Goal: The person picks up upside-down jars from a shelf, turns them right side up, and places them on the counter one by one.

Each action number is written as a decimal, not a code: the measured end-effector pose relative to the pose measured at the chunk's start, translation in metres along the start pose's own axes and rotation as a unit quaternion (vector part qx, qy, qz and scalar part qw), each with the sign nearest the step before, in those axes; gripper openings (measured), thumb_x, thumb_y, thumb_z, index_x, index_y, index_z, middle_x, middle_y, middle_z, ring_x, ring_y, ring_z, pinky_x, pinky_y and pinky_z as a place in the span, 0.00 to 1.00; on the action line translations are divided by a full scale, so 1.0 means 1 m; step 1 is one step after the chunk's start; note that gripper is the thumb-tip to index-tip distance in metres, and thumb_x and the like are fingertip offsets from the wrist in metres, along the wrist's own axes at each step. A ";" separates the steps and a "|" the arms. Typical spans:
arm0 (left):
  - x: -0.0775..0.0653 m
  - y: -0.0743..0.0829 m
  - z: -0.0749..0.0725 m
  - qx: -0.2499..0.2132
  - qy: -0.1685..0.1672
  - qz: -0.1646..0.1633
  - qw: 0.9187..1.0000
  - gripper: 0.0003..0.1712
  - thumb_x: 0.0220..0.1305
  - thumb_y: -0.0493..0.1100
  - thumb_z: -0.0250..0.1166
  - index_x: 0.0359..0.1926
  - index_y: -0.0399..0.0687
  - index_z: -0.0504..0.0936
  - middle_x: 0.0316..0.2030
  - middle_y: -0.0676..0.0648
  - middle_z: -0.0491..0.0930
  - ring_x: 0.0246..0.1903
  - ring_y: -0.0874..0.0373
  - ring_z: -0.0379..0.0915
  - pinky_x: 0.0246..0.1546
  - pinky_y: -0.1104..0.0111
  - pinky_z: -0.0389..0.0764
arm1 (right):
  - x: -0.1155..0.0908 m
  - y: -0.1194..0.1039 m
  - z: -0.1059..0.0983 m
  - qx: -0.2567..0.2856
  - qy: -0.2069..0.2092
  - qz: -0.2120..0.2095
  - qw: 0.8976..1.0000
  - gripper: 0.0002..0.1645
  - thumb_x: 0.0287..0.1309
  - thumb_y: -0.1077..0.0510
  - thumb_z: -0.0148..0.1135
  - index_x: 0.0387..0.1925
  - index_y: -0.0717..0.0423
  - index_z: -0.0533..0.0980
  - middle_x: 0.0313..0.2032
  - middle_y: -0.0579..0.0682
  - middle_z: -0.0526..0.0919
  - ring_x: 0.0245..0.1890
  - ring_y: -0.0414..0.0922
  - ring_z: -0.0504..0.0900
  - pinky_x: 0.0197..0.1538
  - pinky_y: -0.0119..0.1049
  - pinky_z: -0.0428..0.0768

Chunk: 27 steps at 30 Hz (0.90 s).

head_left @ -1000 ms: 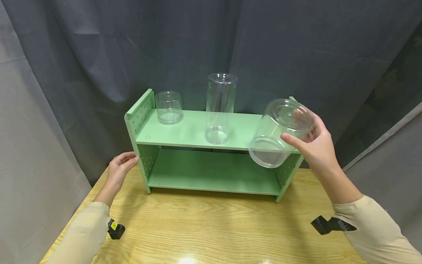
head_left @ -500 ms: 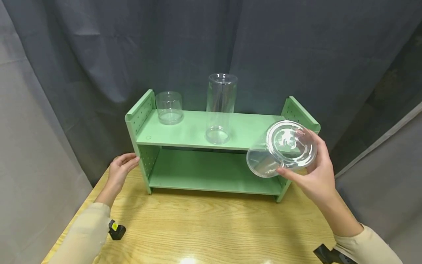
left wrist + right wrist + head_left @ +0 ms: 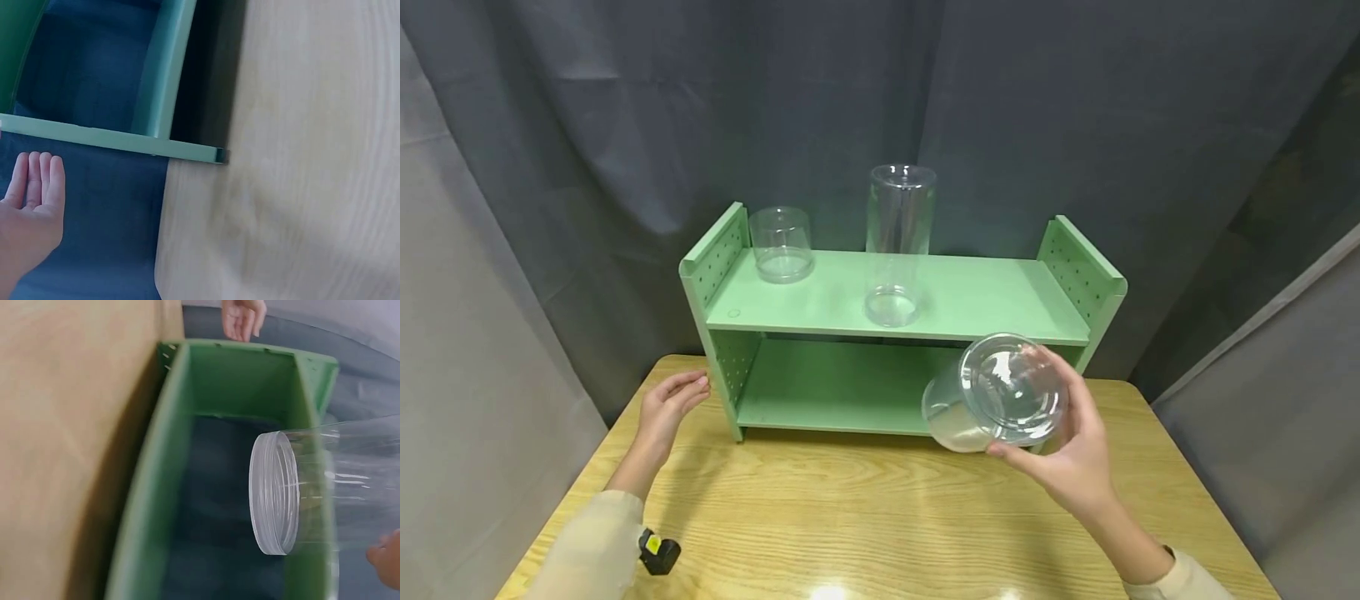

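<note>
With the fingers of the right hand [image 3: 1078, 471] pinching the tilted clear jar [image 3: 988, 396] in front of the green rack [image 3: 992, 292], a light, even hold (the left hand [image 3: 666, 410] is free, fingers together) should best protect its wall from knocks.

clear jars [image 3: 782, 250] [image 3: 898, 242] [image 3: 1000, 392]: 3 | hands [image 3: 662, 414] [image 3: 1077, 458]: 2 | green rack [image 3: 981, 292]: 1 | table [image 3: 865, 517]: 1
</note>
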State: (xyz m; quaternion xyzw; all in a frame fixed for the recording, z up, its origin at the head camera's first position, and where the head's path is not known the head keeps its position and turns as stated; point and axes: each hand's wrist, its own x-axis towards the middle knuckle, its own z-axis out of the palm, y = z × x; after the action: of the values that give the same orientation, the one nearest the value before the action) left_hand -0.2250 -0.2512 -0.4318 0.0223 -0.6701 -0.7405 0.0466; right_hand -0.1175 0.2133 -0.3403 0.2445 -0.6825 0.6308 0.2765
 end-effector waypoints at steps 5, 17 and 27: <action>-0.008 -0.010 -0.002 0.042 0.002 -0.028 0.999 0.20 0.67 0.44 0.61 0.55 0.38 0.73 0.37 0.69 0.80 0.39 0.75 0.79 0.50 0.80 0.81 | -0.013 0.020 0.011 0.032 -0.005 0.057 0.998 0.62 0.22 0.86 0.69 0.67 0.71 0.56 0.63 0.45 0.71 0.62 0.34 0.73 0.65 0.23 0.71; -0.027 -0.033 0.026 0.113 -0.027 -0.069 0.991 0.29 0.68 0.47 0.60 0.61 0.30 0.68 0.41 0.60 0.81 0.39 0.75 0.78 0.52 0.77 0.81 | -0.034 0.071 0.027 0.075 0.032 0.164 0.983 0.53 0.36 0.84 0.64 0.67 0.70 0.56 0.59 0.35 0.75 0.60 0.28 0.74 0.64 0.22 0.72; -0.038 -0.032 0.084 0.172 -0.118 -0.014 0.978 0.24 0.64 0.42 0.64 0.56 0.32 0.74 0.49 0.37 0.79 0.44 0.63 0.78 0.49 0.77 0.80 | -0.050 0.082 0.043 0.068 0.030 0.206 0.976 0.51 0.39 0.81 0.66 0.67 0.71 0.55 0.58 0.35 0.75 0.59 0.28 0.74 0.62 0.21 0.74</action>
State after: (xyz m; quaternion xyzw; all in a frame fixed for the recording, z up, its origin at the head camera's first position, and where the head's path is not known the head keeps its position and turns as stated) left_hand -0.1968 -0.1614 -0.4566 -0.0480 -0.7876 -0.6125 -0.0476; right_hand -0.1395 0.1769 -0.4362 0.0983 -0.6650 0.7264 0.1434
